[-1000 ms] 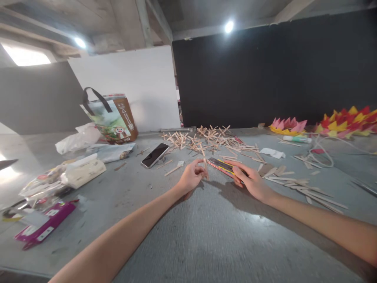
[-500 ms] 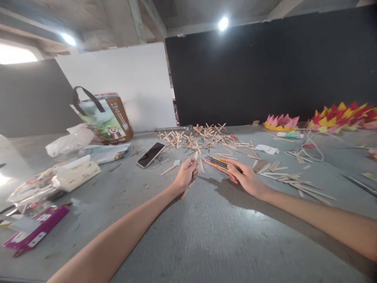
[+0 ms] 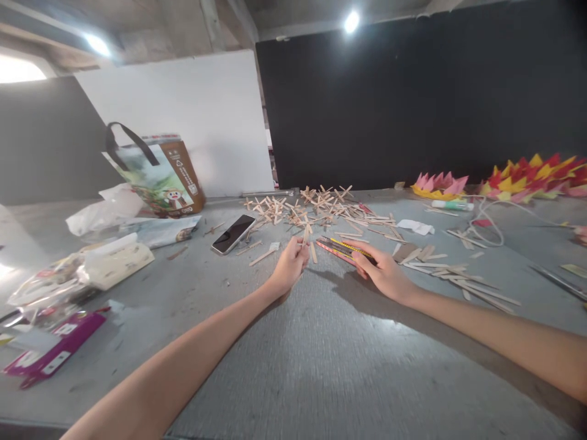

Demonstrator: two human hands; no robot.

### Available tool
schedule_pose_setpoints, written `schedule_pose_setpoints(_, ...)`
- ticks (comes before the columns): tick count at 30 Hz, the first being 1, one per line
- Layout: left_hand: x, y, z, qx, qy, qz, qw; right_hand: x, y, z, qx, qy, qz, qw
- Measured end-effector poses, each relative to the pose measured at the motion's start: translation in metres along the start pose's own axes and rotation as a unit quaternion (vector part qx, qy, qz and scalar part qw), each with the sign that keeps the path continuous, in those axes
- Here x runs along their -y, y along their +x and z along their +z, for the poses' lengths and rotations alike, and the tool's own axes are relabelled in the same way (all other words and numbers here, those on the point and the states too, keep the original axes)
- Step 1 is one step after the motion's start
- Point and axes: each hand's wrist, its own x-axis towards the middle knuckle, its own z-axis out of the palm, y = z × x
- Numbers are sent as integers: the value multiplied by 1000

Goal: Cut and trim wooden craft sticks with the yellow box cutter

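My left hand [image 3: 292,264] is closed around a thin wooden craft stick [image 3: 306,234], whose tip pokes out above the fingers. To its right, my right hand [image 3: 378,269] grips a yellow and black utility knife [image 3: 342,249], its front end pointing left toward the left hand. Whether the blade is out I cannot tell. Between the two hands a loose stick [image 3: 314,253] lies on the grey table [image 3: 293,366]. Just beyond them spreads a heap of wooden sticks [image 3: 321,211], many joined in crossed shapes.
A black phone [image 3: 233,234] lies left of the heap. Farther left are a shopping bag [image 3: 160,177], plastic packaging and a purple packet [image 3: 57,348]. Rightward are loose sticks [image 3: 458,281], a glue stick [image 3: 452,206], a white cable [image 3: 486,235] and folded paper flowers [image 3: 527,180].
The craft stick's lower end, visible below my left hand earlier, no longer shows. Both hands keep nearly the same place and grip. The whole view has shifted slightly.
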Motion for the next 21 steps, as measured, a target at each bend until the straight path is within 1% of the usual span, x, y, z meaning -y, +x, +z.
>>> schedule_pose_setpoints(2,-1,-1,0,3,48,25,999,-1,0,0,0,-11,-2,1000)
schedule_pose_setpoints(4,-3,-3,0,7,75,39,996,-1,-1,0,0,-20,-2,1000)
schedule_pose_setpoints(8,-9,-6,1,6,82,43,996,0,-4,-1,2,-30,-4,1000)
schedule_pose_setpoints(11,-10,-6,2,-3,82,41,996,1,-5,-2,6,-41,-10,999)
schedule_pose_setpoints(13,-9,-7,2,-8,80,38,996,3,-5,-2,2,-50,-39,998)
schedule_pose_setpoints(17,-8,-7,3,-14,80,35,996,7,-7,-2,11,-81,-122,989)
schedule_pose_setpoints(19,-10,-8,3,-16,83,34,996,7,-8,-1,26,-114,-146,982)
schedule_pose_setpoints(21,-12,-8,4,-15,77,32,996,5,-8,0,40,-144,-154,977)
